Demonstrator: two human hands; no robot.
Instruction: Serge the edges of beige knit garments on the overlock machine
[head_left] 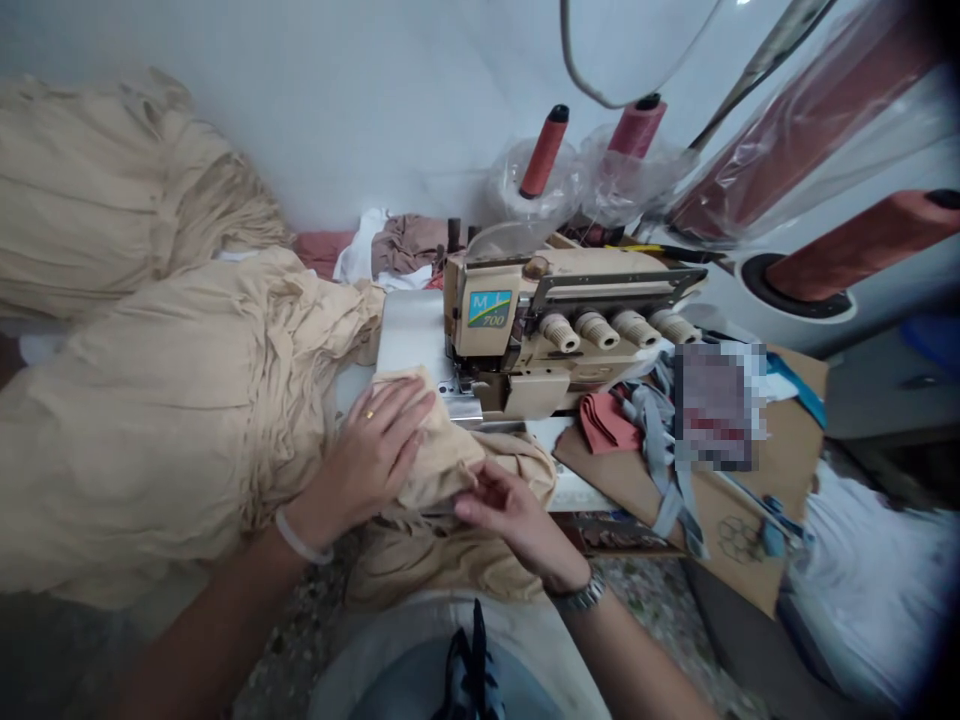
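Left hand [367,450] on beige gathered fabric [439,470], fingers open, flat, pressing it just beside presser area of overlock machine [487,320]. Right hand [517,525] on same fabric, fingers slightly curled; grip unclear. Fabric bulk heaped left of machine. Reddish thread cones [544,152] stand behind machine.
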